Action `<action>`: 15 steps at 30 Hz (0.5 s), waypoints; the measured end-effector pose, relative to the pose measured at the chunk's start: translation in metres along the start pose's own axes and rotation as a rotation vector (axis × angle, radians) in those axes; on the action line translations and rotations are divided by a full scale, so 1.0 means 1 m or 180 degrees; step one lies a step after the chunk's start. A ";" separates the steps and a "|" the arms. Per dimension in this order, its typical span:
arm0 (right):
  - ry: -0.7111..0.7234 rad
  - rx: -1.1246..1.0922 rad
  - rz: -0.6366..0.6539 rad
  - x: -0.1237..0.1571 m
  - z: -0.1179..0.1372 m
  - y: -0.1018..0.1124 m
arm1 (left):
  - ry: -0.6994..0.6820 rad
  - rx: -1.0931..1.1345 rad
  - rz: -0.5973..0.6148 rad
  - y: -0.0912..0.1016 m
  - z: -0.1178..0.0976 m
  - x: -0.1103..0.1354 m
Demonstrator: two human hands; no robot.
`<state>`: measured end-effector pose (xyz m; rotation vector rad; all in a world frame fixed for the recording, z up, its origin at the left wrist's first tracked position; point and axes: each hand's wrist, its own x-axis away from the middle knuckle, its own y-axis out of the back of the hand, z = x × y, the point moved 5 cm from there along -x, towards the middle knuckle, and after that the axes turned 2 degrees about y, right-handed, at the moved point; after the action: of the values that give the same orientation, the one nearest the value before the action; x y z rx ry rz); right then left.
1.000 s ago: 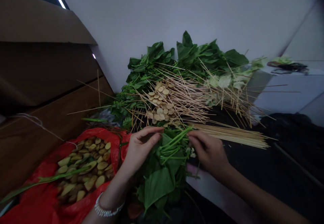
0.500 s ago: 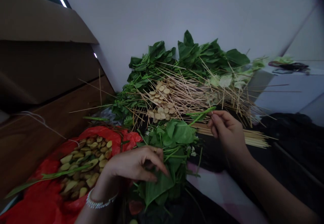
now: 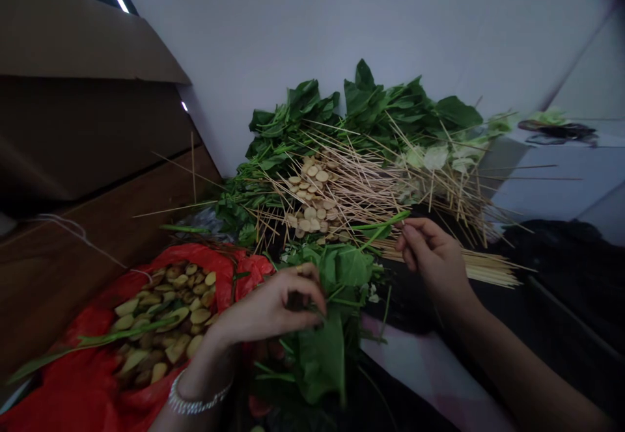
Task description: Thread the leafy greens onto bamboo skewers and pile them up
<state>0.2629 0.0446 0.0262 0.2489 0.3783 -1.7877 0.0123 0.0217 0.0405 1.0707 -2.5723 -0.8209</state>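
Observation:
My left hand (image 3: 273,308), with a bracelet on the wrist, is closed in a pinch on a large green leaf (image 3: 322,354) from the loose heap of greens (image 3: 342,269) in front of me. My right hand (image 3: 432,253) is closed on the stem of another green leaf (image 3: 385,224), holding it up over the heap. Just beyond my right hand lies a bundle of bamboo skewers (image 3: 483,266).
A red plastic bag (image 3: 73,386) at the left holds several pale potato slices (image 3: 170,315). Behind lie skewered slices (image 3: 312,198), scattered sticks and a big pile of leafy greens (image 3: 366,107) against the white wall. A wooden panel (image 3: 73,250) rises at the left.
My right hand lifted a leaf by its stem away from the heap and holds it up. My left hand dropped toward me and pinched a big leaf.

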 end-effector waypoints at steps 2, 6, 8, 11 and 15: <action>-0.0001 -0.0008 0.0020 0.000 0.001 -0.001 | 0.0147 0.0535 -0.0742 0.014 0.005 -0.001; -0.0020 -0.0023 0.0051 0.002 0.003 -0.003 | 0.0618 0.1924 -0.1735 0.021 0.025 -0.004; -0.0047 -0.0033 0.0041 0.002 0.003 -0.003 | 0.0802 0.2452 -0.1874 0.016 0.032 -0.008; -0.0055 -0.0081 0.0011 0.002 0.002 0.000 | 0.0905 0.2902 -0.1928 0.013 0.037 -0.011; -0.0048 -0.0165 0.0007 0.000 0.001 0.003 | 0.0677 0.3388 -0.1754 0.014 0.037 -0.011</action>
<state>0.2656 0.0441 0.0268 0.1991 0.4131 -1.7743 -0.0026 0.0526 0.0186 2.0245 -2.4858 0.7088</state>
